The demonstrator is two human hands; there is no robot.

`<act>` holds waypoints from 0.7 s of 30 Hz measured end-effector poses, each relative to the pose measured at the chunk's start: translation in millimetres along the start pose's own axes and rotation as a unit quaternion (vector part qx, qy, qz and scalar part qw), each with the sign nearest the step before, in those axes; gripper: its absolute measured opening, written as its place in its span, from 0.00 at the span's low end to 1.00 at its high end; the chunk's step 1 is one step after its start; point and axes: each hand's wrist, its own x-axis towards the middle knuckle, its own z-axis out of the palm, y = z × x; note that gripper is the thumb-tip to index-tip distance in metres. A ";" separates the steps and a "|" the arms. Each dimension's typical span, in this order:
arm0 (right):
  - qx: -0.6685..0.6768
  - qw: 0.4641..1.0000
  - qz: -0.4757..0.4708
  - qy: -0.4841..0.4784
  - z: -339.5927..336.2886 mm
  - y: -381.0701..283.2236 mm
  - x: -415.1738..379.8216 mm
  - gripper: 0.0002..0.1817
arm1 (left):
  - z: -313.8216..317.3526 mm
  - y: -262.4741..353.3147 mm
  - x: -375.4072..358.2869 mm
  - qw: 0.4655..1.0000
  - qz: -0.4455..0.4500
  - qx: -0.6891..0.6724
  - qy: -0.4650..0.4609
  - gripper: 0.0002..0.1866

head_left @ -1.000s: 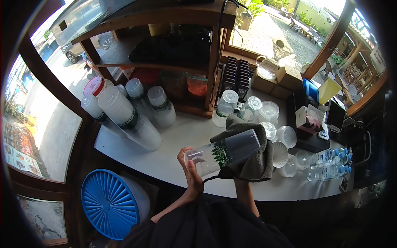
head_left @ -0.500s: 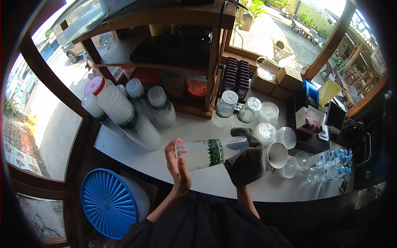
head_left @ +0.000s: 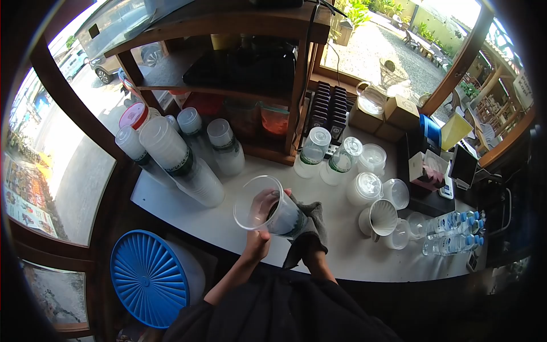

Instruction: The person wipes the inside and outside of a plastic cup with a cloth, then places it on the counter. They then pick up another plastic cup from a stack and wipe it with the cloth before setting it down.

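Observation:
A clear plastic cup with a green printed band is held tilted above the counter, its wide mouth toward the upper left. Wrapped around its side is my left hand, the thumb near the rim and the fingers showing through the plastic. A dark grey cloth is bunched against the cup's base. My right hand is closed on that cloth and presses it to the cup; its fingers are mostly hidden.
Tall stacks of plastic cups stand on the left of the white counter. Two upturned cups, a ribbed dripper, tubs and water bottles are to the right. A blue-lidded bin sits below. A wooden shelf rises behind.
The cup has swung from lying sideways to mouth tilted upward. My left hand has gone from open at its end to gripping its side. The cloth-covered right hand has moved left.

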 end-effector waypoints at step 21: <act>0.009 1.000 0.017 0.008 -2.4 11.5 10.7 0.41 | 20.6 1.5 -11.8 0.935 -0.034 0.350 0.049 0.43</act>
